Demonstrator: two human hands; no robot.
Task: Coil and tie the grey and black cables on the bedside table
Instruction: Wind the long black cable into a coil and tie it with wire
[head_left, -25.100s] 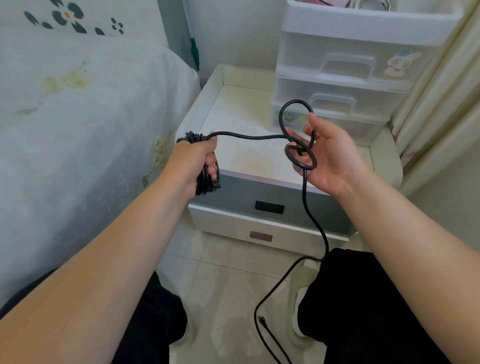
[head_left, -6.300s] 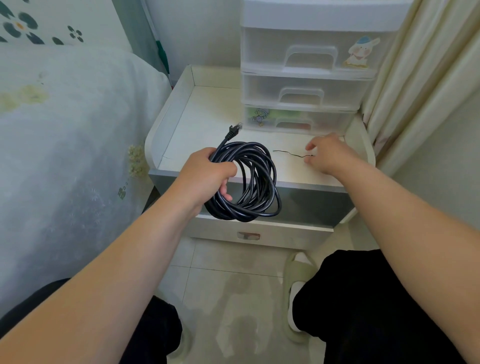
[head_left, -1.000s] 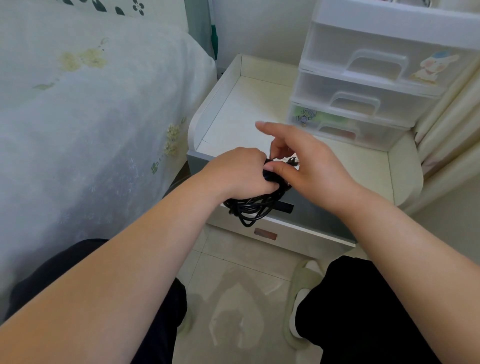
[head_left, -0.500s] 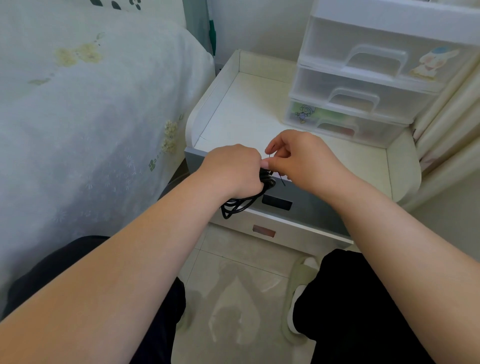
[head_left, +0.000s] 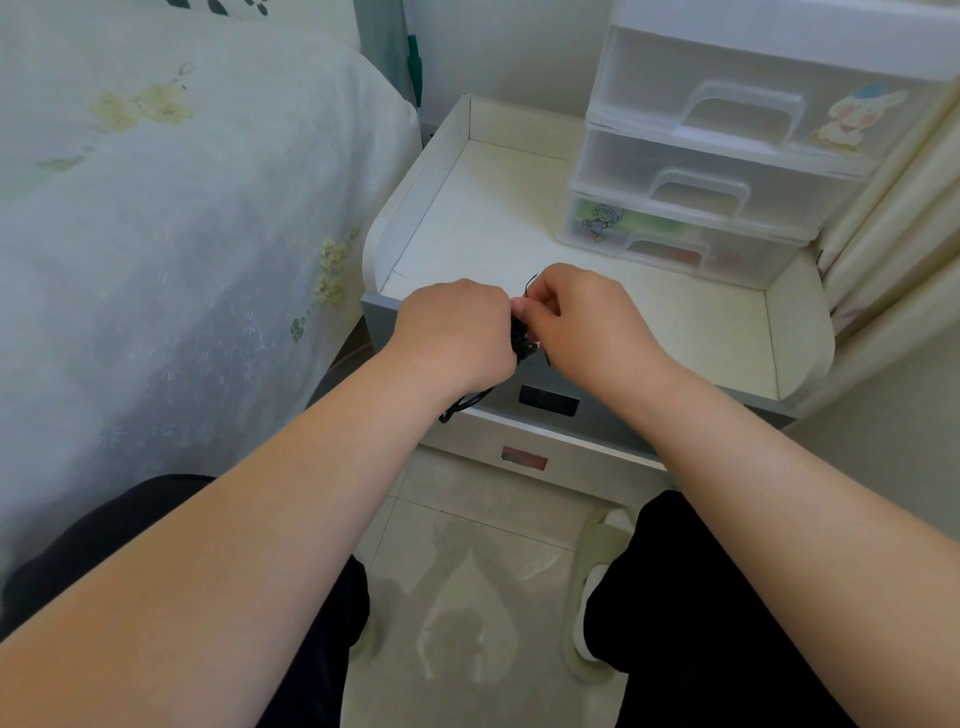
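My left hand (head_left: 457, 332) grips the coiled black cable (head_left: 521, 340) in front of the bedside table (head_left: 675, 312); most of the coil is hidden under my fist, with a few loops showing below my wrist. My right hand (head_left: 582, 317) meets the left and pinches a thin black twist tie (head_left: 530, 283), whose end sticks up above my fingers. No grey cable is in view.
A clear three-drawer plastic organiser (head_left: 727, 156) stands at the back right of the tabletop. The bed with a floral cover (head_left: 182, 208) lies to the left, a curtain (head_left: 893, 249) to the right. My knees and a slipper (head_left: 597, 571) are on the tiled floor below.
My right hand went from extended fingers over the coil to pinching the tie against my left fist. Both hands rose slightly toward the table's front edge, hiding more of the coil.
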